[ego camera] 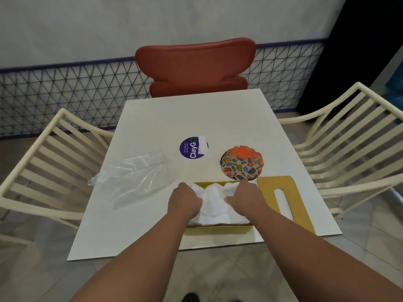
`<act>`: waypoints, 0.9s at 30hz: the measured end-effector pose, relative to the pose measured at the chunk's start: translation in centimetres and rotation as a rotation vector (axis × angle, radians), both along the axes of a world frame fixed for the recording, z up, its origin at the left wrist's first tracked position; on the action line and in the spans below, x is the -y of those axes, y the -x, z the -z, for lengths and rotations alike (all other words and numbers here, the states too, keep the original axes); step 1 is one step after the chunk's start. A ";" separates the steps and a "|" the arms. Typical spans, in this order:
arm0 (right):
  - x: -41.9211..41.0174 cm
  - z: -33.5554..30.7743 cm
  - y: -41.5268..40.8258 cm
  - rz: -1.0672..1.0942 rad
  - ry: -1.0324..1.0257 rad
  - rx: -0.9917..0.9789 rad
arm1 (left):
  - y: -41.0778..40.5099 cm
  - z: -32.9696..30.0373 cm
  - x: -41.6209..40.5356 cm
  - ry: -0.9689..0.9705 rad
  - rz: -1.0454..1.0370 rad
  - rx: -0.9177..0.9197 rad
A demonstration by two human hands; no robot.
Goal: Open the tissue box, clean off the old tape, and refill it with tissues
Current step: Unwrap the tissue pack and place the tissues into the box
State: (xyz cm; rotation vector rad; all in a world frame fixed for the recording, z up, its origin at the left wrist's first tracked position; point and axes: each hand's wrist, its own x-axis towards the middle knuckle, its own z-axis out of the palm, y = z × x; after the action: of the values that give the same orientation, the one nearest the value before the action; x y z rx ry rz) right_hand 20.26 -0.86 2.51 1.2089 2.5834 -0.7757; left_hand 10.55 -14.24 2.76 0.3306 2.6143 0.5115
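- A white square table (196,118) stands on a pale tiled floor, in front of a white wall with a dark wire-mesh panel (76,94) along its lower part.
- Two bare forearms reach in from the bottom of the view toward the near edge of the table.
- The left hand (185,200) has its fingers curled into the left side of a heap of white tissues (214,203), gripping them.
- The right hand (244,199) grips the right side of the same heap, thumb pointing inward and fingers curled over the tissues.
- The tissues sit crumpled inside an open yellow tissue box (218,229), which lies at the near edge of the table, directly under both hands.
- Just right of the box, flat on the table, lies its yellow lid (283,205), a board with a long rounded slot cut through it.
- Beyond the right hand rests a round pad (242,163), orange on its far part and patterned with small coloured shapes on the near part.
- To the left of that, a purple round sticker (189,148) reads "ClayGo", with a small white scrap (204,144) overlapping its right edge.
- Left of the box, a crumpled clear plastic wrapper (135,177) lies on the table.
- A red chair (196,66) stands at the far side of the table.
- Cream slatted chairs stand at the left (43,162) and right (349,136) sides.
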 end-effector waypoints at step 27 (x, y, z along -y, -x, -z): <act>-1.1 -0.4 -2.1 -0.581 -0.287 -0.217 | 1.6 -0.8 2.8 0.125 0.728 -0.221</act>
State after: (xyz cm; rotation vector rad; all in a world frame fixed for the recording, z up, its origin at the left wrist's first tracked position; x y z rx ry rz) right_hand 22.32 0.24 2.92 0.3775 3.0638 -0.4391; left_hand 8.91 -17.06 3.54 1.2821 2.4629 0.0588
